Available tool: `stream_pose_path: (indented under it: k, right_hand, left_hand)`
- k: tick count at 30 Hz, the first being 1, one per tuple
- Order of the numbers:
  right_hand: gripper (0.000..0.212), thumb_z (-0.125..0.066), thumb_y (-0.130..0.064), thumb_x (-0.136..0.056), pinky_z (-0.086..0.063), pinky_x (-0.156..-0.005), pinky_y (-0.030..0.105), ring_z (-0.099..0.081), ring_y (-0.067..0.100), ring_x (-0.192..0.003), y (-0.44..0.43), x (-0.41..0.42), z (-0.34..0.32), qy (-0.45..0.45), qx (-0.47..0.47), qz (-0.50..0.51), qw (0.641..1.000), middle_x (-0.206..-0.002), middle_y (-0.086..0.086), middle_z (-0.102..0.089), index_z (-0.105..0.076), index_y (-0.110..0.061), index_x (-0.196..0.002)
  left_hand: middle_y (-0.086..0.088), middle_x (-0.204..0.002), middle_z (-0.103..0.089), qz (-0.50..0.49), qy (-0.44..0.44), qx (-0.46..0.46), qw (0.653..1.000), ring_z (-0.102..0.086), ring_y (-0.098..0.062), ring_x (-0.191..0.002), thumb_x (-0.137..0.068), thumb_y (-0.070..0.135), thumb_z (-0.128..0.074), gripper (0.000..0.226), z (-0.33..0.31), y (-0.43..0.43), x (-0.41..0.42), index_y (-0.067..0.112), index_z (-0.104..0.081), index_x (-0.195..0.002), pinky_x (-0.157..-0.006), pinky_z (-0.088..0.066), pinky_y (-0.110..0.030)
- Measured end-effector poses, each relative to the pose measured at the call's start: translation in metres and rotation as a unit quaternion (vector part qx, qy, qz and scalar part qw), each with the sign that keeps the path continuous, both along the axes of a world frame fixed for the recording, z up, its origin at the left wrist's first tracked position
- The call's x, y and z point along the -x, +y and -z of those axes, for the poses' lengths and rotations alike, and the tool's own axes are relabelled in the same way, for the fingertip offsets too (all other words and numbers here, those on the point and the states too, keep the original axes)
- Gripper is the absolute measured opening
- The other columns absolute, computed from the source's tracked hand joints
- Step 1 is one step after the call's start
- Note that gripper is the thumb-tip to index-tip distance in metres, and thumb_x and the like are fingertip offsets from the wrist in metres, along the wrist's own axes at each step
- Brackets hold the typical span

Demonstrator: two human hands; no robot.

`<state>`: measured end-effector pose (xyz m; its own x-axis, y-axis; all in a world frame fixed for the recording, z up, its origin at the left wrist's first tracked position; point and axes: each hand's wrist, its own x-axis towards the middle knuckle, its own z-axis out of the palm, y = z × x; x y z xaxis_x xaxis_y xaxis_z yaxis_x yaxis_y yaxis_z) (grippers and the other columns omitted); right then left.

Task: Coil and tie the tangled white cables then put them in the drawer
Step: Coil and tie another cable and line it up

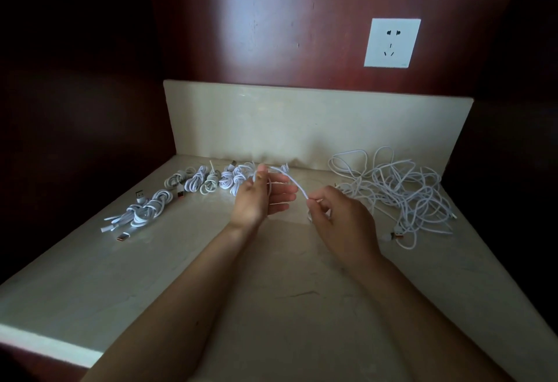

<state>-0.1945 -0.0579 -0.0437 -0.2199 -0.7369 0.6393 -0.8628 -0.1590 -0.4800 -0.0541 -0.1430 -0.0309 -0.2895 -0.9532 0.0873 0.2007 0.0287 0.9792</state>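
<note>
Head view: left hand [256,200] pinches a thin white cable [290,180] between thumb and forefinger, other fingers spread. Right hand [338,218] pinches it further along, the cable arching between them above the pale stone surface [271,291]. Tied white cable bundles [208,183] lie in a row at back left; tangled white cable pile [401,191] at right.

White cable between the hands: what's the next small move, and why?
Probably the right hand carries its pinched stretch to the left hand to lay a loop: the thin white cable arcs loose between both pinches, not yet coiled like the tied white cable bundles at the back left.
</note>
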Motion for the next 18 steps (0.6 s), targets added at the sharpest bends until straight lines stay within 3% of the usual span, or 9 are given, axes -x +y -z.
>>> stream_pose_path:
  k: [4,8,9,11,12,14,18]
  right_hand:
    - [0.007,-0.061,-0.029,-0.088,-0.046,-0.059,0.031,-0.063,0.018,-0.067,0.001,-0.006,0.002,0.02,-0.001,-0.014,1.0,-0.07,-0.007,-0.066,-0.065,-0.024,-0.084]
    - [0.015,-0.056,-0.035,-0.085,-0.047,-0.062,0.03,-0.065,0.018,-0.072,0.002,-0.014,0.005,0.049,-0.04,-0.046,0.997,-0.072,-0.007,-0.069,-0.068,-0.027,-0.089]
    - [0.017,-0.055,-0.037,-0.084,-0.046,-0.064,0.029,-0.065,0.016,-0.074,0.003,-0.016,0.006,0.05,-0.043,-0.053,0.996,-0.074,-0.007,-0.07,-0.069,-0.028,-0.09]
    - [0.017,-0.058,-0.037,-0.084,-0.045,-0.065,0.027,-0.064,0.012,-0.075,0.004,-0.02,0.006,0.058,-0.06,-0.074,0.994,-0.076,-0.009,-0.071,-0.071,-0.029,-0.091]
    - [0.015,-0.06,-0.037,-0.084,-0.044,-0.065,0.027,-0.064,0.012,-0.075,0.004,-0.021,0.006,0.068,-0.071,-0.087,0.991,-0.077,-0.009,-0.071,-0.07,-0.029,-0.091]
    - [0.013,-0.061,-0.038,-0.083,-0.043,-0.064,0.026,-0.064,0.012,-0.072,0.005,-0.024,0.006,0.091,-0.088,-0.108,0.986,-0.076,-0.01,-0.07,-0.069,-0.03,-0.089]
    - [0.013,-0.058,-0.037,-0.07,-0.04,-0.059,0.021,-0.056,0.005,-0.06,0.008,-0.026,0.005,0.086,-0.093,-0.141,0.982,-0.059,-0.016,-0.058,-0.066,-0.03,-0.077]
  left_hand:
    - [-0.012,-0.084,-0.074,-0.027,0.022,-0.008,0.999,-0.073,-0.02,-0.074,-0.106,0.042,-0.025,0.052,-0.002,-0.002,-0.006,0.008,-0.064,-0.098,-0.062,-0.058,-0.028]
    - [-0.008,-0.075,-0.073,0.019,0.176,-0.124,0.976,-0.072,-0.019,-0.069,-0.106,0.041,-0.023,0.052,-0.01,-0.002,-0.004,0.008,-0.061,-0.093,-0.078,-0.056,-0.037]
    - [-0.005,-0.065,-0.069,0.015,0.201,-0.147,0.968,-0.069,-0.017,-0.06,-0.106,0.041,-0.024,0.051,-0.011,-0.003,-0.004,0.008,-0.059,-0.089,-0.073,-0.057,-0.035]
    - [0.004,-0.045,-0.045,0.0,0.223,-0.169,0.96,-0.047,-0.009,-0.038,-0.106,0.042,-0.023,0.05,-0.011,-0.005,-0.004,0.012,-0.05,-0.077,-0.047,-0.05,-0.022]
    - [0.007,-0.042,-0.033,-0.008,0.221,-0.169,0.961,-0.032,-0.006,-0.032,-0.106,0.043,-0.023,0.048,-0.011,-0.007,-0.006,0.016,-0.043,-0.072,-0.035,-0.037,-0.017]
    - [0.01,-0.041,-0.022,-0.04,0.18,-0.146,0.972,-0.017,-0.003,-0.03,-0.106,0.043,-0.022,0.047,-0.009,-0.011,-0.011,0.021,-0.032,-0.067,-0.03,-0.015,-0.014]
    - [0.012,-0.039,-0.024,-0.107,0.006,-0.017,0.994,-0.017,-0.005,-0.031,-0.106,0.041,-0.023,0.049,-0.004,-0.013,-0.018,0.022,-0.026,-0.061,-0.036,-0.015,-0.013]
